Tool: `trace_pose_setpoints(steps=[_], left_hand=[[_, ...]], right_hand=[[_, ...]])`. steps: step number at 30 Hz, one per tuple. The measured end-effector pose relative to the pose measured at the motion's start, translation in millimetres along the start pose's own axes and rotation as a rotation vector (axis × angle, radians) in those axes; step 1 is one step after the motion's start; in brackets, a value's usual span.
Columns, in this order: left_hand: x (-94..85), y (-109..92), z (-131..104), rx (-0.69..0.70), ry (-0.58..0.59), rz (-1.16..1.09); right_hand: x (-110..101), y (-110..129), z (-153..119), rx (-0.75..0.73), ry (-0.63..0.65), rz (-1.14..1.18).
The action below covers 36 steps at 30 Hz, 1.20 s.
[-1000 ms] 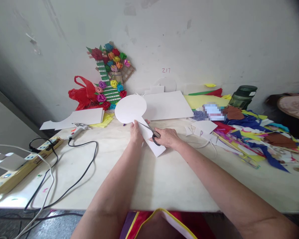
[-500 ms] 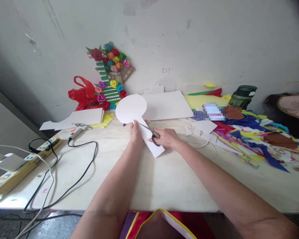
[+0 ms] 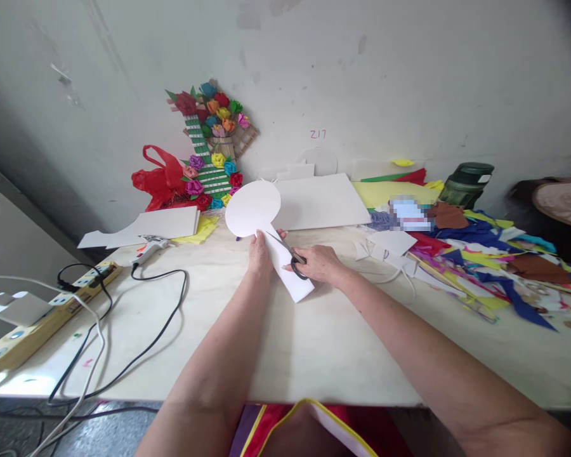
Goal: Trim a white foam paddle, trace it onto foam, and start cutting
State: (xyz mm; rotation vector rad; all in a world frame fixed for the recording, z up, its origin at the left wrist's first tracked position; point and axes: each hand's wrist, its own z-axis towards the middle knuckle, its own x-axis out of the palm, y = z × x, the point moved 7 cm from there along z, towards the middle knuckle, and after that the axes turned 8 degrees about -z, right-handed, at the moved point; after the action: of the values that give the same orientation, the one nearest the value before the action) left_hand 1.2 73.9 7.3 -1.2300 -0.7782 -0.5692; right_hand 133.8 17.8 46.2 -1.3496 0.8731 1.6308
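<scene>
Scissors (image 3: 293, 253) at cutout (image 3: 253, 211) edge — open tabletop (image 3: 337, 355) nearside.

Scuffed grey wall (image 3: 409, 82) behind pale worktop (image 3: 361, 362).
Speckled floor (image 3: 118, 430), lower left; bright glare on worktop's near-left corner.

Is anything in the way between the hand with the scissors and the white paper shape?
Nothing visible is. The right hand holds the scissors, blades at the white paper shape, which the left hand grips.

The right grip (image 3: 320, 262) holds scissors (image 3: 295, 256) against white card (image 3: 254, 209).
</scene>
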Motion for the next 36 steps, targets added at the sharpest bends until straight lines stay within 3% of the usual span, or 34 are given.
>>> trace_pose_setpoints(steps=[16, 36], left_hand=[[-0.7, 0.3, -0.9, -0.011, -0.03, -0.01], [-2.2, 0.6, -1.1, -0.005, -0.045, -0.034]], right_hand=[[-0.4, 2.5, 0.4, 0.024, 0.038, 0.036], [1.6, -1.3, 1.5, 0.046, -0.003, 0.14]])
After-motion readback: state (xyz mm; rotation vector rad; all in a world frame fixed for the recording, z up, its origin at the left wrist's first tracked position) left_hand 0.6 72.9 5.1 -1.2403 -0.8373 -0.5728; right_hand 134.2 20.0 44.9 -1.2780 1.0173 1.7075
